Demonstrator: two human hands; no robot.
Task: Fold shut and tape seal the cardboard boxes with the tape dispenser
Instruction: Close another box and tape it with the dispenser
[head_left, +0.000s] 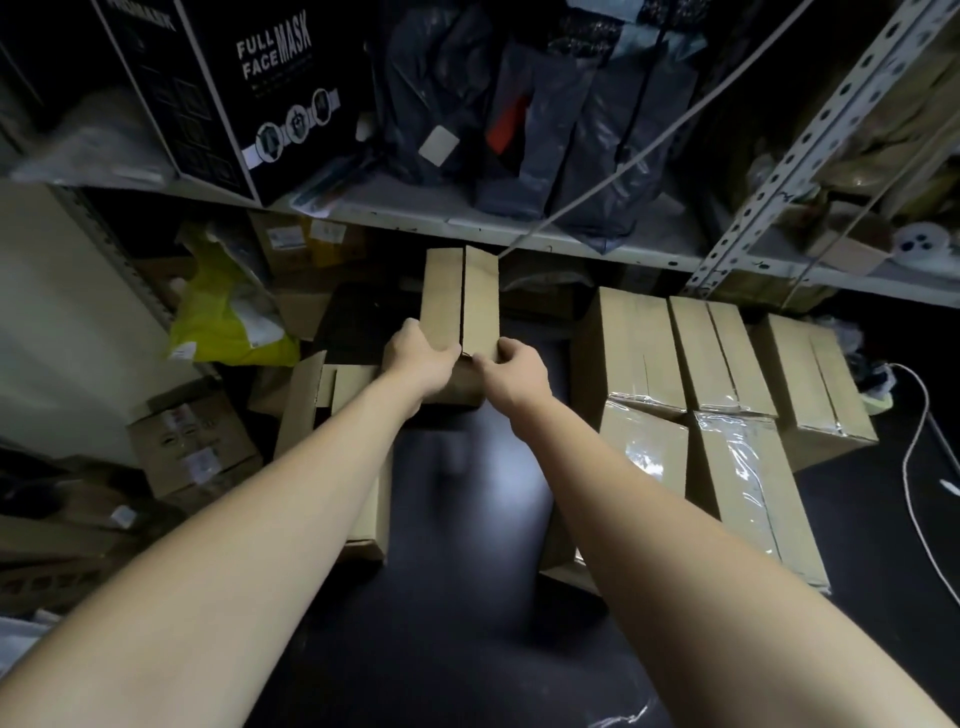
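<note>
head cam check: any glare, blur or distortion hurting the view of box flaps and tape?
Head view: dim, corners darkest, yet the box gripped by the left hand and right hand shows its flap seam sharply. Head view: clear tape on the boxes at right glares white; the dark floor has a soft sheen. Head view: wide-angle bend curves the shelf edge.

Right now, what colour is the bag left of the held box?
Yellow-green; the bag shows best in the head view.
</note>
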